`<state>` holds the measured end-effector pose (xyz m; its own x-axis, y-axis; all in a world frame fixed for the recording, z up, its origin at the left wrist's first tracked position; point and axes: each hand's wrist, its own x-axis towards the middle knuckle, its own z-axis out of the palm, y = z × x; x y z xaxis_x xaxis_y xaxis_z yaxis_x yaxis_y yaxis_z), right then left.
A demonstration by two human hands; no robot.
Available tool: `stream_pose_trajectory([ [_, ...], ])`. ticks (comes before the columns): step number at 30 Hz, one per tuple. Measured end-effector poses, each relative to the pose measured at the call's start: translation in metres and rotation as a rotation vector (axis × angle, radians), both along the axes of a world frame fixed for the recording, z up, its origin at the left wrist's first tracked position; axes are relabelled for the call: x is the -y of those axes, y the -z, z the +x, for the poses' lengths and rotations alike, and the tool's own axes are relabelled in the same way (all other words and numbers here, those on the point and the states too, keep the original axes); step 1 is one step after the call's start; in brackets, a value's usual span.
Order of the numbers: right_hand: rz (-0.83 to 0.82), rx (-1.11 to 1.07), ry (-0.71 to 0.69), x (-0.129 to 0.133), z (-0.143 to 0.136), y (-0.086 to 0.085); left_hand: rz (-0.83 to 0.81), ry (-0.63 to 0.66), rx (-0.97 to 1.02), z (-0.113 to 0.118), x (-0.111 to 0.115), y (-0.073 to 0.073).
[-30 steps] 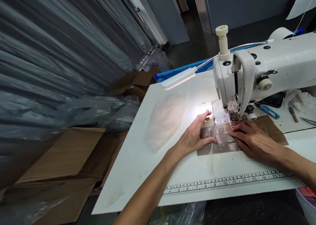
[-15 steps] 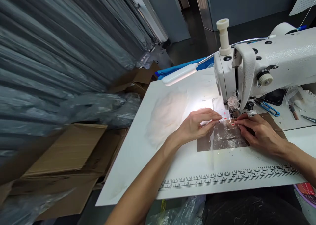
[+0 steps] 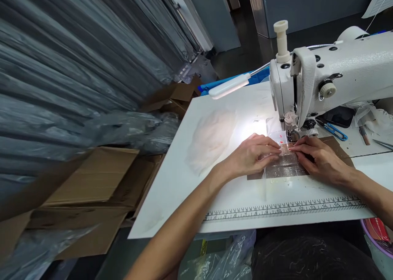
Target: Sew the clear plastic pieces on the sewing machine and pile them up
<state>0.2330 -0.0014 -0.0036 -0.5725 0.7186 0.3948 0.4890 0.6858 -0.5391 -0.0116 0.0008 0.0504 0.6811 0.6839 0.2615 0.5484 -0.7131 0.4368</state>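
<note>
A white sewing machine [image 3: 340, 73] stands at the right, its presser foot [image 3: 291, 136] down by a sheer white fabric [image 3: 278, 137] with small red marks. My left hand [image 3: 256, 154] pinches the fabric's edge just left of the foot, thumb and fingers pressed together. Close to the foot's front, my right hand [image 3: 319, 157] also pinches the fabric between thumb and fingertips. Under both hands lies a brown plate [image 3: 285, 167], part of it beneath a clear, shiny layer. The needle itself is too small to make out.
A printed ruler [image 3: 282, 210] runs along the table's front edge. A lamp [image 3: 230, 86] lights the sewing area. Blue thread snips [image 3: 334, 130] and a dark phone [image 3: 339, 116] lie right of the machine head. Cardboard boxes [image 3: 92, 177] stand left; a purple-rimmed bin [image 3: 368, 235] is lower right.
The view has shifted slightly. My right hand has drawn a little nearer the left, and the red-marked fabric has moved slightly toward the presser foot. Both hands keep their pinch.
</note>
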Motion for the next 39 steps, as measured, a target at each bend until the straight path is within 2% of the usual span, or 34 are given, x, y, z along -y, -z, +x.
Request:
stream_pose_trajectory([
  [2,-0.003,-0.002,-0.003,-0.001,0.001,0.001,-0.064,-0.135,-0.034,0.000,0.005,-0.004],
  [4,0.005,-0.011,-0.010,-0.001,0.001,0.003,-0.160,-0.336,-0.110,-0.001,0.014,-0.007],
  [6,0.020,-0.017,-0.027,0.000,0.000,0.002,-0.239,-0.446,-0.197,0.000,0.026,-0.006],
  [8,0.027,-0.011,-0.076,0.001,-0.005,-0.003,-0.261,-0.416,-0.212,0.002,0.037,-0.003],
  [10,0.029,-0.006,-0.162,0.002,-0.014,-0.012,-0.276,-0.330,-0.126,0.004,0.042,-0.001],
  [12,0.021,-0.017,-0.258,-0.001,-0.028,-0.022,-0.344,-0.258,-0.013,0.002,0.040,-0.002],
  [14,-0.036,-0.035,-0.290,-0.006,-0.047,-0.029,-0.419,-0.217,0.046,-0.006,0.030,-0.006],
  [16,-0.179,-0.060,-0.195,-0.013,-0.068,-0.032,-0.409,-0.252,0.057,-0.017,0.017,-0.012],
  [19,-0.451,-0.217,0.066,-0.022,-0.099,-0.028,-0.276,-0.435,0.163,-0.038,-0.002,-0.016],
  [21,-0.486,-0.298,0.181,-0.026,-0.115,-0.023,-0.261,-0.539,0.312,-0.048,-0.010,-0.015],
  [24,-0.464,-0.353,0.268,-0.030,-0.132,-0.019,-0.318,-0.628,0.519,-0.056,-0.016,-0.010],
  [33,-0.377,-0.523,0.200,-0.052,-0.141,-0.016,-0.436,-0.709,0.804,-0.050,-0.020,-0.003],
  [39,-0.367,-0.587,0.198,-0.059,-0.140,-0.006,-0.431,-0.847,1.070,-0.043,-0.021,0.004],
])
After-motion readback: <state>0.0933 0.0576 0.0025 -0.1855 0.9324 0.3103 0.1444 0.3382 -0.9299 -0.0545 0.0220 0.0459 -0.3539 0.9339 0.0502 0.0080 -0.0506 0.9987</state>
